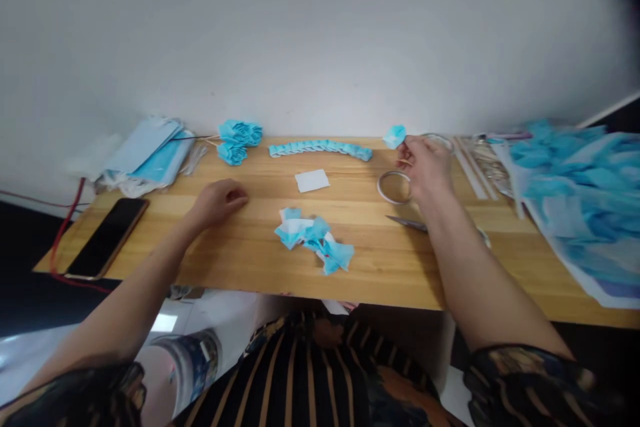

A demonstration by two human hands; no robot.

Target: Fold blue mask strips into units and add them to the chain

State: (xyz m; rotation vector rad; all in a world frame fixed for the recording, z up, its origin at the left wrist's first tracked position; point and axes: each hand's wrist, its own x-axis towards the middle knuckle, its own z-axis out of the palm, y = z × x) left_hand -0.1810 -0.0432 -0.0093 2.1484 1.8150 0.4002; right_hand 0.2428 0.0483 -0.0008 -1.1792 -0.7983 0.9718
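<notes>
My right hand [424,163] is closed around the thin stem of a small blue flower [395,136], held over the back right of the wooden table. Just below it lies a roll of tape [394,187], with scissors [407,222] partly under my right forearm. My left hand [220,202] rests on the table at the left with its fingers curled in and nothing visible in them. Between the hands are a white card [312,180], crumpled blue and white pieces [315,238] and a pleated blue strip [320,147].
Blue flowers on stems [239,139] lie at the back left beside stacked blue masks [147,152]. A phone [107,238] and a red cable [59,240] are at the left edge. White sticks [470,168] and a large blue heap [590,200] sit on the right.
</notes>
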